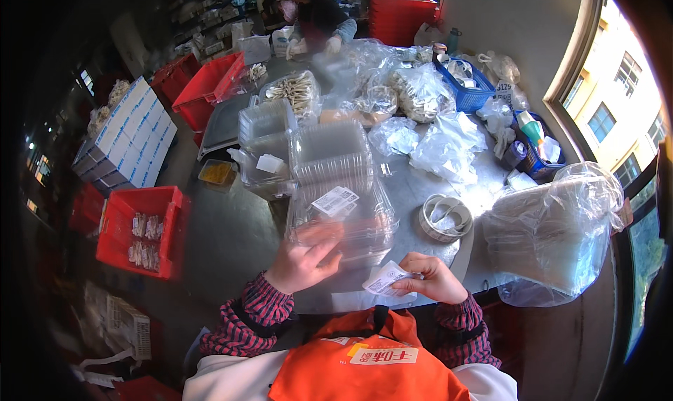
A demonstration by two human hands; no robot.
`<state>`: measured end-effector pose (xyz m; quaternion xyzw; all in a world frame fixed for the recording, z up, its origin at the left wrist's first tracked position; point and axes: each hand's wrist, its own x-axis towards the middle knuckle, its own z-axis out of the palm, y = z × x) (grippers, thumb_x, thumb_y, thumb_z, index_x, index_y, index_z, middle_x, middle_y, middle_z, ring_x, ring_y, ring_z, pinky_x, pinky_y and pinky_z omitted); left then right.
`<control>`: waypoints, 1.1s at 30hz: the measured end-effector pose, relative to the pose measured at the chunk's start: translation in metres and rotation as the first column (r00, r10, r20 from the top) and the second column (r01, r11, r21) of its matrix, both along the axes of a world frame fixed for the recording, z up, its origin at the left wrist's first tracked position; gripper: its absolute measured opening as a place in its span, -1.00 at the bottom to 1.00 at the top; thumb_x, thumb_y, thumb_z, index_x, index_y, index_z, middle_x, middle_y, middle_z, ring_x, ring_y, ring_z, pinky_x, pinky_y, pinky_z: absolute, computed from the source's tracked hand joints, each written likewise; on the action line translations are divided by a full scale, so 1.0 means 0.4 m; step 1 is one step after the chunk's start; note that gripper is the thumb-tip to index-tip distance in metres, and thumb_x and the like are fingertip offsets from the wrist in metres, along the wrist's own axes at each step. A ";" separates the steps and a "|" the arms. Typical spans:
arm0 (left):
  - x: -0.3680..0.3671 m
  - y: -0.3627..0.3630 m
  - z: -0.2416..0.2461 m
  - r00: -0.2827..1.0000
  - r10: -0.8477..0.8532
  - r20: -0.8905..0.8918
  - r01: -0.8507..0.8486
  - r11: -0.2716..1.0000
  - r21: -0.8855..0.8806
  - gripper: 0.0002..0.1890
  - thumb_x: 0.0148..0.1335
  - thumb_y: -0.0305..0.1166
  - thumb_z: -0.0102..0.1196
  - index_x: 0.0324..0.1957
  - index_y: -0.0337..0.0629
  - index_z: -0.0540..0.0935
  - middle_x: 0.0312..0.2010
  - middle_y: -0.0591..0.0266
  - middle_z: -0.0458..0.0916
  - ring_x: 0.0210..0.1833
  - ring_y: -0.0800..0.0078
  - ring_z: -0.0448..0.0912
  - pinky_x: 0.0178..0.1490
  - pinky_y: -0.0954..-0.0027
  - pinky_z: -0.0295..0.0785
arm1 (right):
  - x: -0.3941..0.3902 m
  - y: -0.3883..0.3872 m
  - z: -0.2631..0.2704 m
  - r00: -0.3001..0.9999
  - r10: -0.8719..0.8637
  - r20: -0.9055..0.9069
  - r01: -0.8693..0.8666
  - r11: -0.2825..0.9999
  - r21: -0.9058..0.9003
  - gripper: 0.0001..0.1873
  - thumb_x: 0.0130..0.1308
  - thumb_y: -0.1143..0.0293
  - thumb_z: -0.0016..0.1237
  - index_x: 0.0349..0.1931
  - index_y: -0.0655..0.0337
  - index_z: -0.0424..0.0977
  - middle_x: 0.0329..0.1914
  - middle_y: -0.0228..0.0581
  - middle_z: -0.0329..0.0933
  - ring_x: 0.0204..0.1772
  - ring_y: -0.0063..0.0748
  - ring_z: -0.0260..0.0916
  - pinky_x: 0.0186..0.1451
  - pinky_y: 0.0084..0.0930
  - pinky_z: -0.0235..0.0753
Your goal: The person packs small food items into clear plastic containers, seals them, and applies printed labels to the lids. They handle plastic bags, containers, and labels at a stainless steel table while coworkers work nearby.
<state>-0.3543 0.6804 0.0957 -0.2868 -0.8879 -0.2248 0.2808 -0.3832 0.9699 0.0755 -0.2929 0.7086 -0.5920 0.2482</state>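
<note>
My left hand [307,259] is at the near left side of a stack of clear plastic clamshell containers [378,227], fingers apart and blurred. Whether its fingertips touch the plastic cannot be made out. Between the thumb and fingers of my right hand [431,277] is a small bunch of white printed labels [386,281], just off the stack's near right corner. More white labels [336,201] lie on top of the stack. A roll of labels [446,218] sits on the metal table [236,243] to the right. Pale backing strip [357,300] lies at the table's near edge.
Further container stacks [331,143] stand behind. Bagged pale sticks [420,93] and crumpled plastic bags [452,143] lie beyond. A large wrapped stack [547,233] is at right. A red crate [139,233] with tied bundles is at left. A person [320,22] works at the far end.
</note>
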 end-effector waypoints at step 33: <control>-0.004 0.008 0.116 0.937 0.298 -0.180 -0.272 0.949 0.159 -0.55 -0.05 -0.70 0.05 -0.01 -0.35 0.54 -0.05 -0.04 0.59 0.00 0.11 0.60 0.05 0.25 0.52 | -0.063 -0.215 -0.041 0.715 0.032 -0.698 0.019 0.998 0.066 -0.82 0.12 0.43 0.15 -0.27 0.26 0.54 0.12 -0.24 0.50 0.31 -0.17 0.32 0.26 -0.25 0.19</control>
